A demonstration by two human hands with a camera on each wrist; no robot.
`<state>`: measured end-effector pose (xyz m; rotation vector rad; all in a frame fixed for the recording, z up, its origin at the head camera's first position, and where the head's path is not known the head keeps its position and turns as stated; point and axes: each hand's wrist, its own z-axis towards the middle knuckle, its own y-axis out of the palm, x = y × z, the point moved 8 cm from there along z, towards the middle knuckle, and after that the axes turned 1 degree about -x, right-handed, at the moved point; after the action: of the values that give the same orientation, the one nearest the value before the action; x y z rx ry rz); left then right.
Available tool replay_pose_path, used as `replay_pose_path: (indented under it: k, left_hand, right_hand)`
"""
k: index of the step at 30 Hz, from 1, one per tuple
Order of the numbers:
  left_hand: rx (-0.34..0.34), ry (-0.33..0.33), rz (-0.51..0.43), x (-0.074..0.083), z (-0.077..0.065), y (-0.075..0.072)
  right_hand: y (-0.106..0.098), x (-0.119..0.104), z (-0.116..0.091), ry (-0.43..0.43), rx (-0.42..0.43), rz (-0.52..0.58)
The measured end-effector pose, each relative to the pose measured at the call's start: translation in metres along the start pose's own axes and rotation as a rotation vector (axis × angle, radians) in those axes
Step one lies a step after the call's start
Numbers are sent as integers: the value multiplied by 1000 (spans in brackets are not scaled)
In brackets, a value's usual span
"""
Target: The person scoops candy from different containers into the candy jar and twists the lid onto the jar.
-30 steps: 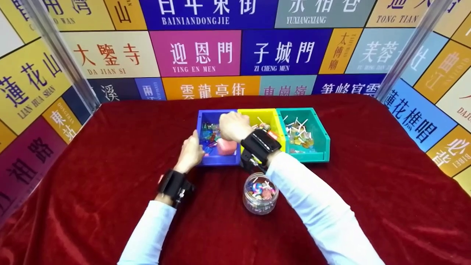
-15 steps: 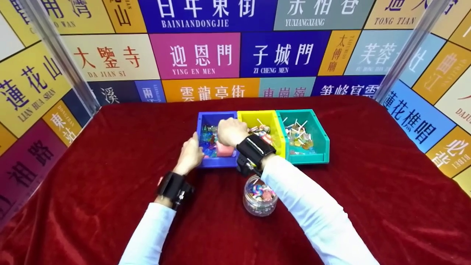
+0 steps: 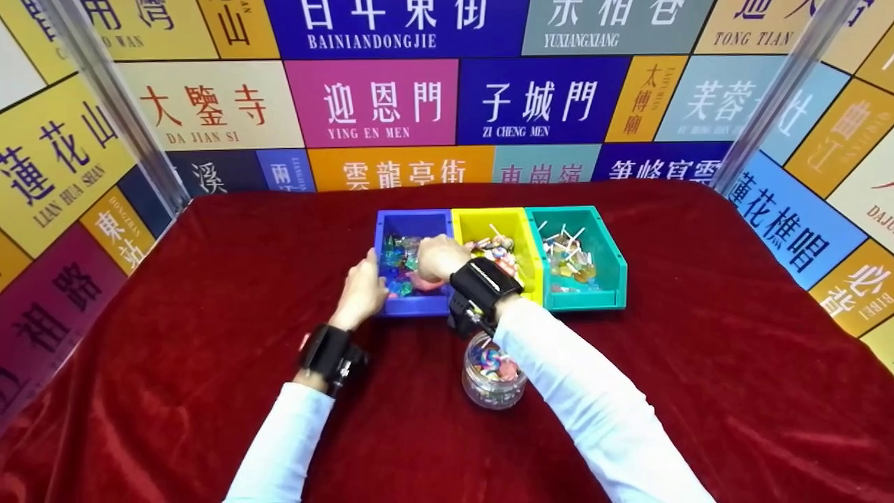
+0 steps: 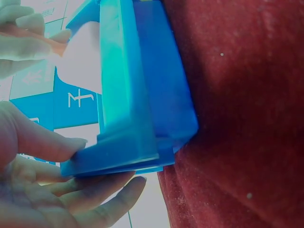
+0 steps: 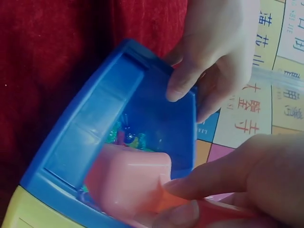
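My right hand (image 3: 441, 258) grips the handle of a pink scoop (image 5: 128, 175) over the blue bin (image 3: 416, 306). The scoop's boxy head is down inside that bin, among small clear coloured pieces (image 3: 397, 260); in the head view the hand covers much of it. With thumb inside and fingers outside, my left hand (image 3: 360, 290) pinches the bin's left side wall, also seen close up in the left wrist view. Nearer to me, below the bins, stands a clear round jar (image 3: 493, 391) holding candy-like pieces, including a blue-and-pink swirl; my right forearm passes beside it.
Joined to the blue bin on its right are a yellow bin (image 3: 489, 222) with small candy-like pieces and a green bin (image 3: 614, 279) with stick-like and clear pieces. A dark red cloth (image 3: 209, 314) covers the table. Lettered panels (image 3: 370, 101) stand behind and at the sides.
My right hand has lowered a little towards me, and the scoop's head now sits deeper among the pieces, showing less. The left hand and the jar stay put.
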<state>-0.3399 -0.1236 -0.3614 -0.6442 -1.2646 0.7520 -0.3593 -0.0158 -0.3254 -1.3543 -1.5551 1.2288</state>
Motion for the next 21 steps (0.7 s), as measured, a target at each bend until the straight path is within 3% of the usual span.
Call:
replay_pose_path:
  k: [15, 17, 18, 21]
  left_hand:
    - [2, 4, 24, 0, 2, -2]
    - [-2, 9, 21, 1, 2, -2]
    - [-4, 13, 19, 1, 2, -1]
    - [-1, 16, 17, 0, 2, -1]
  right_hand:
    - [9, -8, 14, -127, 77, 88]
    - [14, -11, 22, -157, 107, 112]
    - [20, -11, 32, -188, 151, 120]
    - [37, -8, 63, -223, 166, 133]
